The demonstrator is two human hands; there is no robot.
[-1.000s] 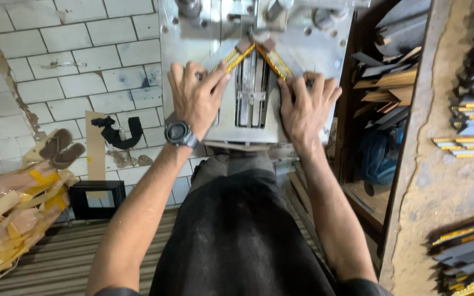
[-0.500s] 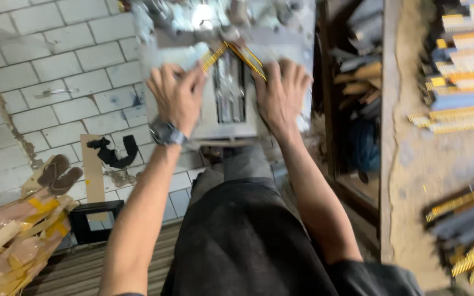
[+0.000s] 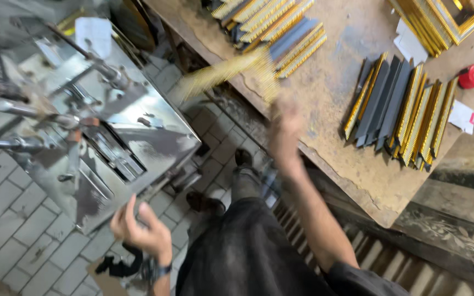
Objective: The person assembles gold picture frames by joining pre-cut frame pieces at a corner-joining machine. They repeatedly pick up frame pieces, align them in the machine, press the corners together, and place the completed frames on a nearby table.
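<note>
Right hand (image 3: 285, 129) was raised over the near edge of the workbench (image 3: 352, 164), arm stretched up and forward from the elbow, forearm running diagonally from lower right; heavy motion blur on it. It was closed round a joined gold frame corner (image 3: 231, 74), an L of two gold moulding strips, one leg running left over the gap between bench and machine, the other dropping toward the hand. Exact finger placement couldn't be made out through the blur.

Left hand (image 3: 141, 230) hung low, near the front lower corner of the metal joining machine (image 3: 100, 137), not touching it; palm turned inward, fingers loosely spread and curled, holding nothing. Dark watch (image 3: 157, 269) on that wrist.

Machine's steel table was tilted in view, with a slotted centre and clamp rods at upper left. On the bench: a row of cut gold-and-dark moulding pieces (image 3: 399, 112) lying side by side, a second stack (image 3: 272, 24) at top centre, more gold strips (image 3: 440, 19) at top right, a small red tape measure (image 3: 471, 75) near the right edge. Dark trousers (image 3: 242, 246) and a shoe (image 3: 243, 159) over the grey tiled floor (image 3: 6, 219)
</note>
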